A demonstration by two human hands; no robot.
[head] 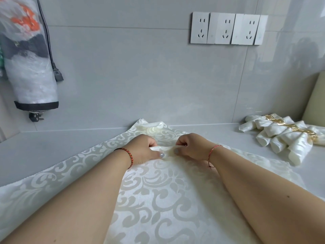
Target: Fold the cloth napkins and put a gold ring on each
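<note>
both hands are curled onto the same raised ridge of the napkin (158,199), which lies spread over the grey bench (44,148) with its far corner reaching the wall: the left hand (146,149) pinches the fold between thumb and tucked fingers, and the right hand (190,148) does the same just beside it, thumbs almost meeting. the pleat looks narrow and only pinned at the middle, so the likeliest trouble is that it goes uneven, since the cloth out toward both side edges is held by nothing and could lag or skew as the next fold is gathered. the fabric looks slick and glossy, so a light pinch may let the ridge slip flat again. both forearms lie across the near part of the cloth and could drag it or crease it if they shift. well apart on the right sits the pile of finished napkins (284,138), each wrapped with a gold ring (292,128); no loose ring shows anywhere in view, so reaching for one may mean letting go with one hand, and the pleats could spring open then.
</note>
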